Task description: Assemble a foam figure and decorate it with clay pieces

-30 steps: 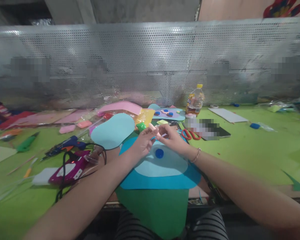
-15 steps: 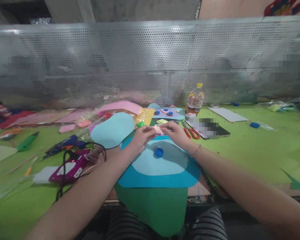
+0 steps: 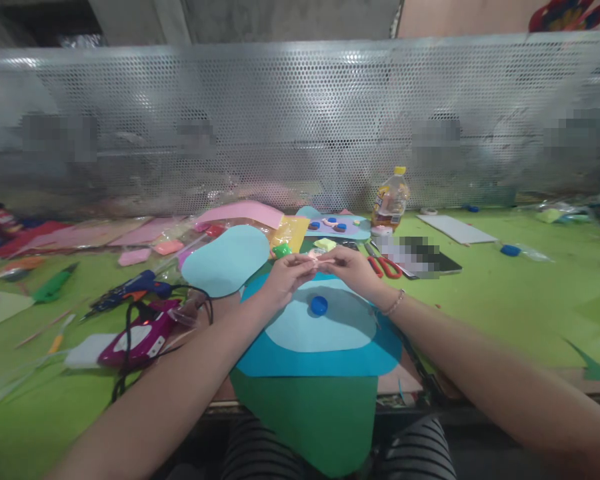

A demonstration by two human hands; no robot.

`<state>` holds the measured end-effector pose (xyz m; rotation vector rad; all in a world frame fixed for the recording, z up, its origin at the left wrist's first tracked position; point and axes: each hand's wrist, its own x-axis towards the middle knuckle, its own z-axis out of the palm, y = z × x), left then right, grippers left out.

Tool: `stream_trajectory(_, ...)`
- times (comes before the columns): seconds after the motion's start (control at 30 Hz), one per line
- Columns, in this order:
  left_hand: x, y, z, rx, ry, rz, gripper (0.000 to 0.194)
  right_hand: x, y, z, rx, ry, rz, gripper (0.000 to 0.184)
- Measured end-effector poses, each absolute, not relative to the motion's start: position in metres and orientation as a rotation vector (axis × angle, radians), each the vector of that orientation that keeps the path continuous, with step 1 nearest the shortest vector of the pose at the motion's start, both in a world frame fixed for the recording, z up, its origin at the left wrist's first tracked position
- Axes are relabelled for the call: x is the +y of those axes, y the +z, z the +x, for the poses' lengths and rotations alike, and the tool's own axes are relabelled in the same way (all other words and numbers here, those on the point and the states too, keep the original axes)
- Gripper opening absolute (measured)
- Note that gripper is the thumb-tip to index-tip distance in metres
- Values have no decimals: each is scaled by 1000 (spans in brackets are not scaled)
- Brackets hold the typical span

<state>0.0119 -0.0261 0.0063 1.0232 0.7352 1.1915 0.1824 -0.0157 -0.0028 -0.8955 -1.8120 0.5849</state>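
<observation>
A small piece of pale pink modelling clay point(image 3: 320, 261) is pinched between the fingertips of both my hands. My left hand point(image 3: 287, 276) grips it from the left, and my right hand point(image 3: 354, 268) from the right; the fingers cover part of it. Beneath the hands lies a light blue paper shape point(image 3: 290, 327) on a larger, darker blue one point(image 3: 320, 365). A round blue piece point(image 3: 319, 305), like a bottle cap, rests on the light blue paper. Under these, a green paper shape point(image 3: 313, 417) hangs over the table's front edge.
Red-handled scissors point(image 3: 390, 267) lie beyond my right hand, near a bottle with a yellow cap point(image 3: 390, 200). To the left are a blue glue gun point(image 3: 130, 293) and a purple power strip point(image 3: 140, 337) with cords. A perforated metal screen point(image 3: 290, 120) stands behind the table.
The fingertips have drawn closer together around the pink clay, which now shows less and looks more stretched between them. The paper shapes and the blue piece stay in place.
</observation>
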Motion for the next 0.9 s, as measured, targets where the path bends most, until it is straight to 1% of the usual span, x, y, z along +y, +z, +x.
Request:
stream_trajectory(0.17,-25,5,10,738,1172,1033,23,-16,-4,181,-1817,636,-897,23)
stream_trajectory(0.3,-21,2,10,721,1168,1038,23,-15,-4,182,-1857,563,-887,26)
stream_trajectory(0.43,-20,1,10,744,1176,1049,26,-14,-4,183,-1879,517,-879,22)
stream_trajectory(0.73,-18,2,8,805,1259,1006,26,-19,1,184,-1749,723,-956,26)
stream_trajectory(0.9,-16,5,8,744,1298,913,21,-17,-1,184,-1719,767,-955,29)
